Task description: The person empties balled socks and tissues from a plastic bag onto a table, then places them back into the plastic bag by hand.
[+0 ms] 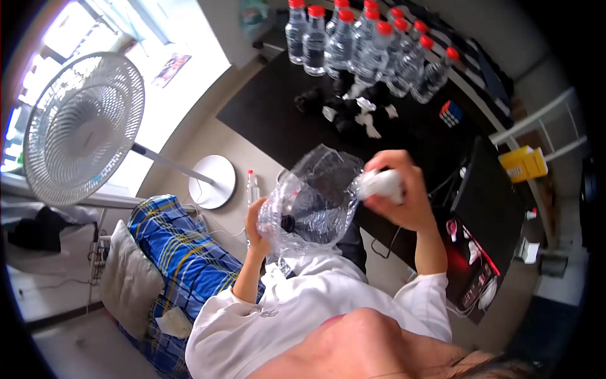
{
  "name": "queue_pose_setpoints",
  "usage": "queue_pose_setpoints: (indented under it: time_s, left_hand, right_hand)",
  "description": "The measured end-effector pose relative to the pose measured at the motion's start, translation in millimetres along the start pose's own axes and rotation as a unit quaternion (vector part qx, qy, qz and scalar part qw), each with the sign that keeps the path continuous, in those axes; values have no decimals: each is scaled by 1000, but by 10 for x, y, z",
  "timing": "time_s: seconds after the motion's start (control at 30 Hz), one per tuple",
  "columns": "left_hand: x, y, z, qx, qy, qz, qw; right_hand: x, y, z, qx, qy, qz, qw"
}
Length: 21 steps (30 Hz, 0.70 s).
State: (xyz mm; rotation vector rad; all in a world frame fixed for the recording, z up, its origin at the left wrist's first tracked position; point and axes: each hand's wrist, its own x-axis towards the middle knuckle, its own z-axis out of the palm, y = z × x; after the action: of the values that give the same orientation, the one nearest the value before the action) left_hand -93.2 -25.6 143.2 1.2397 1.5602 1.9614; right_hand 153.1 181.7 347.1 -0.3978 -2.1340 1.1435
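My left hand (255, 227) is closed on the side of a clear plastic bag (325, 218), whose wide mouth gapes toward the table. A small dark thing (288, 223) shows inside or behind the bag's wall. My right hand (407, 196), slightly blurred, is wrapped around a white, soft-looking bundle (384, 184) beside the bag's right rim. Whether the bundle is cloth or paper I cannot tell. Beyond the bag, several crumpled black and white pieces (366, 120) lie on the black table (265, 104).
Several clear bottles with red caps (341, 44) stand at the table's back. A puzzle cube (451, 114) and a laptop (486, 208) are to the right. At left are a white fan (85, 129) and a blue plaid cover (180, 234). Another bottle (252, 188) stands on the floor.
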Motion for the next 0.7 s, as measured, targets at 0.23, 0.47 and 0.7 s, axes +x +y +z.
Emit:
queue_pose_setpoints:
  time_s: [0.23,0.47,0.7]
  left_hand:
    - [40,129,282,-23,-49,27,998]
    - [-149,50,314,10,-63,-13,998]
    - [-144,5,377,-22,-49,11,998]
  right_hand:
    - [-12,-89,112,-143,-53,-94,984]
    - [-26,-207,268,-95,-87,-208,970]
    - [90,-36,-333,-197,84,-156,964]
